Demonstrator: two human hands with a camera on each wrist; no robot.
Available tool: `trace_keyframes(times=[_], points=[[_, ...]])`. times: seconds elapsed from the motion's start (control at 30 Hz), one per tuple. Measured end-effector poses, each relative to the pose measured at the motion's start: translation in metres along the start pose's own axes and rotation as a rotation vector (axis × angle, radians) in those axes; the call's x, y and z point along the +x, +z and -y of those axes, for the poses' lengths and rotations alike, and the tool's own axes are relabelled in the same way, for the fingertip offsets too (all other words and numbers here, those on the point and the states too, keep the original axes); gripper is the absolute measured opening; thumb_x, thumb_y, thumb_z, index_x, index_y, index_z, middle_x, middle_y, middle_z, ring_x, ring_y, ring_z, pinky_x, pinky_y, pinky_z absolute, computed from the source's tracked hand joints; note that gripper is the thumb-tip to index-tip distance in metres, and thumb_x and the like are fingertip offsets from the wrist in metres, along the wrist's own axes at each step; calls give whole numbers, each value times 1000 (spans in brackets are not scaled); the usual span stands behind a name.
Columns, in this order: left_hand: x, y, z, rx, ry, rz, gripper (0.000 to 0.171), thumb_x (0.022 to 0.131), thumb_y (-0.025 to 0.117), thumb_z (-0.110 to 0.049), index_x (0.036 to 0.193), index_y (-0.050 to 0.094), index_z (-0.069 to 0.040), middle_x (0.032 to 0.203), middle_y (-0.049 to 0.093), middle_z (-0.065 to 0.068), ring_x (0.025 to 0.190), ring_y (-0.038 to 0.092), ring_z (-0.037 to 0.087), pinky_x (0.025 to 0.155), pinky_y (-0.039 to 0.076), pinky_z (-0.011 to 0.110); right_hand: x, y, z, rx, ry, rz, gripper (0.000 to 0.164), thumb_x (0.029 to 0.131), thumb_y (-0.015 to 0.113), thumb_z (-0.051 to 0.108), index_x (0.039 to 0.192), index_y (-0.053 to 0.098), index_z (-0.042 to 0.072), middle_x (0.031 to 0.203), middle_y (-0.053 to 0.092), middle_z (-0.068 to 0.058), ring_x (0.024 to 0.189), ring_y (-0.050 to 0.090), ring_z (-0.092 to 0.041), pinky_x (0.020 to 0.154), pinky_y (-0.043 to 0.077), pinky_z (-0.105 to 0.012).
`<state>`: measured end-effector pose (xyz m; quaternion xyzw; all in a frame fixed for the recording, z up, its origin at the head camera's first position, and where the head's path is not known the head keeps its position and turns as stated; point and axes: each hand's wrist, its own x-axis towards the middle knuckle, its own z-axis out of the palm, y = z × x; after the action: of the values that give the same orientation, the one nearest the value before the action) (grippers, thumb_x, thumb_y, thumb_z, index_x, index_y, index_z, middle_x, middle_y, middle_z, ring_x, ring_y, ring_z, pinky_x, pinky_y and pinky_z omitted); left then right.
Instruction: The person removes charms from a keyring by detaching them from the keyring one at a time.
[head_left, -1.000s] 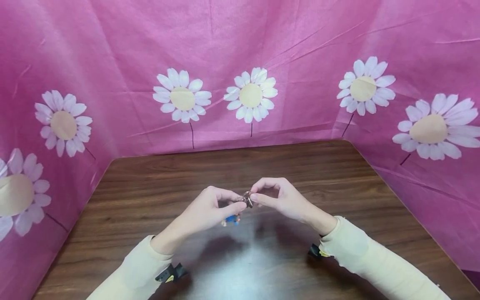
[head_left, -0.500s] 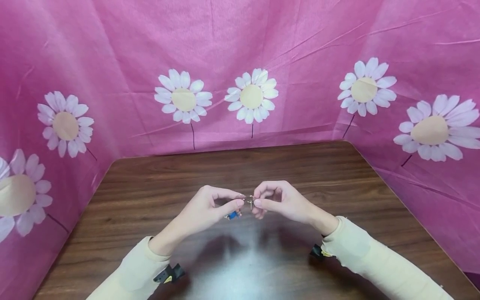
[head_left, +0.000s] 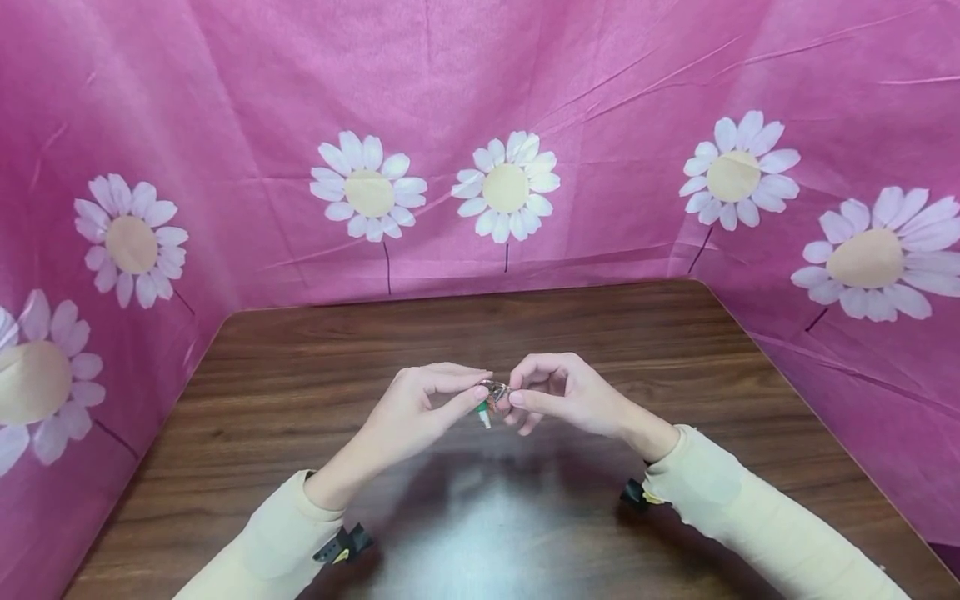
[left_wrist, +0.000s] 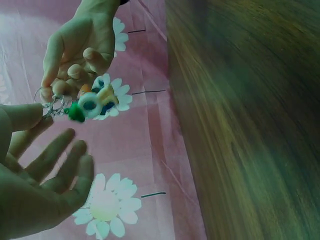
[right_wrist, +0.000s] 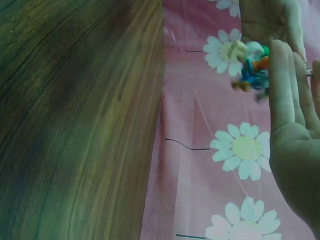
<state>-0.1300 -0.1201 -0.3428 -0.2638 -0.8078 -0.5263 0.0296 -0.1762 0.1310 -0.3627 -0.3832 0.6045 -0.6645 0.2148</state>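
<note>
Both hands meet around a keychain above the table. In the head view my left hand (head_left: 420, 408) pinches the keychain's metal fittings (head_left: 495, 388) between thumb and fingertips. Facing it, my right hand (head_left: 573, 398) pinches the ring side with thumb and index finger. The left wrist view shows the thin ring (left_wrist: 37, 94) at the right hand's fingertips. From the fittings hang small coloured charms: a green piece (left_wrist: 75, 113), a white round piece (left_wrist: 89, 105) and, in the right wrist view, a blurred blue figure (right_wrist: 254, 77). Fingers partly hide the fittings.
The hands are over a brown wood-grain table (head_left: 337, 342). A pink cloth (head_left: 600, 75) printed with white daisies encloses its back and both sides. A black strap (head_left: 342, 546) shows below the left sleeve, and another black strap (head_left: 637, 493) near the right sleeve.
The fingers have shifted on the keychain's metal parts, and the hands have closed up slightly. The charms have swung: a green and white piece now shows beneath the left hand, where blue showed before.
</note>
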Motion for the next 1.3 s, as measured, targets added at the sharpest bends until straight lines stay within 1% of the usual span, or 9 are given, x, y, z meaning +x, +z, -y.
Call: trace_keyframes(times=[0.2, 0.37, 0.43, 0.57, 0.67, 0.77, 0.93, 1.03, 1.3], points=[[0, 1, -2, -71, -55, -7, 13, 96, 74, -20, 105, 79, -12, 88, 77, -4, 77, 74, 15, 71, 60, 30, -1, -1, 0, -8, 16, -3, 5, 99, 61, -3, 104, 62, -4, 100, 70, -32, 82, 74, -32, 65, 60, -58], [1, -1, -3, -95, -103, 19, 13, 96, 73, -19, 104, 78, -10, 86, 75, -3, 77, 71, 15, 70, 59, 30, 0, 0, 2, 6, 30, 2, 5, 100, 62, 0, 103, 61, -3, 100, 69, -32, 82, 74, -32, 66, 60, -57], [2, -3, -3, -131, -117, 54, 15, 98, 70, -19, 107, 77, -9, 90, 76, -1, 81, 71, 16, 75, 59, 31, 1, 0, 3, 5, 37, -2, 5, 100, 62, 0, 103, 61, -3, 100, 70, -31, 82, 73, -31, 67, 60, -58], [2, -5, -5, -195, -175, 133, 21, 102, 64, -21, 112, 75, -7, 93, 76, 5, 80, 70, 18, 71, 59, 31, 1, 0, 4, 1, 45, -9, 5, 99, 62, 0, 103, 62, -4, 99, 70, -32, 82, 73, -29, 66, 60, -56], [1, -6, -6, -187, -214, 153, 22, 102, 63, -23, 113, 75, -8, 88, 75, 7, 76, 68, 21, 63, 56, 28, 1, 0, 3, 6, 41, -4, 8, 99, 63, 0, 104, 61, -7, 99, 68, -35, 82, 74, -28, 66, 60, -56], [1, -5, -6, -179, -231, 158, 21, 102, 64, -23, 112, 76, -8, 85, 74, 7, 78, 69, 24, 65, 56, 26, 0, -1, 1, 8, 33, 4, 13, 99, 62, -1, 105, 59, -12, 100, 66, -39, 82, 74, -28, 66, 60, -57], [0, -4, -7, -209, -220, 164, 24, 101, 65, -23, 114, 75, -5, 89, 76, 5, 83, 72, 24, 70, 60, 29, -1, -2, 0, -2, 39, -11, 16, 98, 63, -1, 105, 57, -15, 100, 68, -33, 81, 74, -27, 65, 60, -56], [0, -4, -6, -234, -198, 159, 25, 101, 65, -21, 117, 74, -3, 92, 76, 9, 83, 73, 25, 68, 60, 29, -1, -3, -2, -2, 41, -12, 18, 99, 62, -2, 105, 55, -17, 99, 70, -30, 80, 74, -28, 65, 60, -57], [0, -2, -3, -243, -176, 129, 24, 99, 68, -19, 118, 76, -6, 90, 76, 6, 76, 71, 22, 60, 56, 25, -1, -2, 0, -1, 53, 4, 8, 99, 63, 0, 104, 62, -6, 99, 70, -29, 81, 74, -30, 66, 59, -59]])
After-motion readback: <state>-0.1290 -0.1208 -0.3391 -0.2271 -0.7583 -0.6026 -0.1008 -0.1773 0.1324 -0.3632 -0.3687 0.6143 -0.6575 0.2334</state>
